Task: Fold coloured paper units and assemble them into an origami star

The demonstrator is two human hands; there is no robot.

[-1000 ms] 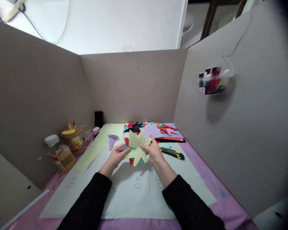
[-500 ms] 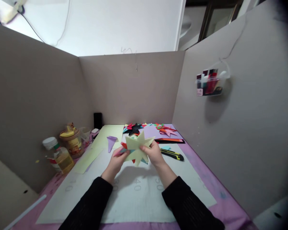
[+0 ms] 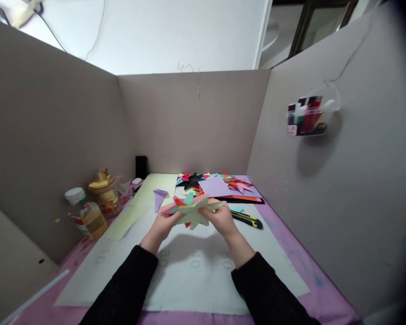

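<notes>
Both hands hold folded paper stars above the white mat (image 3: 176, 289). A pale yellow paper star (image 3: 195, 215) faces me, with red, pink and teal points showing behind it. My left hand (image 3: 162, 228) pinches the stack at its left side, thumb on top. On the right edge my right hand (image 3: 221, 220) grips the pale yellow star between thumb and fingers. How many stars are in the stack, I cannot tell. A folded purple paper piece (image 3: 160, 199) lies just beyond my left hand.
A black-and-yellow utility knife (image 3: 246, 219) lies right of my hand. Colourful paper stars (image 3: 192, 181) and a lilac sheet (image 3: 214, 186) lie at the back. Along the left stand a bottle of amber liquid (image 3: 93, 220), a lidded jar (image 3: 105, 198) and a black phone-like object (image 3: 141, 167).
The stack of stars has tilted flatter, so the pale yellow star shows more edge-on and more coloured points appear above it. Both hands keep their hold. The camera view has shifted slightly.
</notes>
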